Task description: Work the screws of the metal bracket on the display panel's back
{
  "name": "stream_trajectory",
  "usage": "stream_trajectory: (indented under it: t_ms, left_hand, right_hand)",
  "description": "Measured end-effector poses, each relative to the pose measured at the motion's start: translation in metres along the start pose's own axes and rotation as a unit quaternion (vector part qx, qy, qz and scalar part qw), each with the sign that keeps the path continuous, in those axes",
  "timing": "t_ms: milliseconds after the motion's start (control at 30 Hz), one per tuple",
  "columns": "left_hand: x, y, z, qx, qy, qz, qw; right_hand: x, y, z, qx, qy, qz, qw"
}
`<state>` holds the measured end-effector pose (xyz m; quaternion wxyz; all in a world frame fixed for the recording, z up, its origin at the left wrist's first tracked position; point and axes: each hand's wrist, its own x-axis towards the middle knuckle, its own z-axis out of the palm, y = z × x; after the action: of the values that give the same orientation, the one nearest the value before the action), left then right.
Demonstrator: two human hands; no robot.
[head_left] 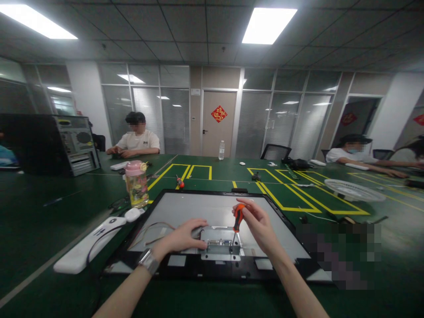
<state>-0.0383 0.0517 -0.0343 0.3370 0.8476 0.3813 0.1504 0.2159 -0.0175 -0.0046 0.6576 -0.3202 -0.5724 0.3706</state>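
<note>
Screwdriver [238, 216] control is what counts: your right hand [260, 226] pinches its orange-and-black handle between thumb and fingers, with the shaft pointing down at the right part of the metal bracket [212, 234]. That bracket lies on the near part of the flat panel [188, 205], which rests on the green table [33, 221]. The handle leans a little, so bring it square to the bracket and press in line with the shaft as you turn; whether the tip is seated is too small to tell. Your left hand [183, 235] has thumb and fingers well parted at the bracket's left end, clasping nothing; press evenly there and mind the loose wires [163, 223] beside it.
</note>
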Motion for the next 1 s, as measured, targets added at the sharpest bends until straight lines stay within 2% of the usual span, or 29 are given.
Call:
stream_trajectory:
  t_ms: [100, 300, 500, 667, 800, 867, 1000]
  left_hand:
    - [0.001, -0.001, 0.001, 0.0, 0.0, 0.001, 1.0]
    - [0.002, -0.002, 0.0, 0.005, -0.001, 0.003, 1.0]
    - [0.001, 0.0, -0.001, 0.007, -0.007, -0.001, 1.0]
    - [0.0, 0.002, -0.002, 0.007, -0.008, 0.0, 1.0]
    - [0.001, 0.001, -0.002, 0.005, -0.01, -0.002, 1.0]
    - [0.001, 0.001, -0.002, 0.002, -0.011, 0.001, 1.0]
    - [0.0, 0.003, -0.001, 0.002, -0.005, 0.002, 1.0]
  right_hand:
    - [0.0, -0.002, 0.002, 0.019, -0.021, -0.002, 1.0]
    - [-0.001, -0.004, 0.005, 0.047, 0.007, 0.014, 0.999]
    - [-0.001, -0.01, 0.007, 0.106, 0.004, 0.04, 0.994]
    - [0.001, -0.001, 0.001, 0.055, 0.018, 0.026, 0.998]
    - [0.002, 0.006, -0.003, -0.008, 0.061, 0.0, 0.998]
    - [0.001, 0.007, -0.003, -0.013, 0.074, -0.005, 0.997]
    - [0.0, 0.006, -0.001, 0.022, 0.056, 0.01, 0.998]
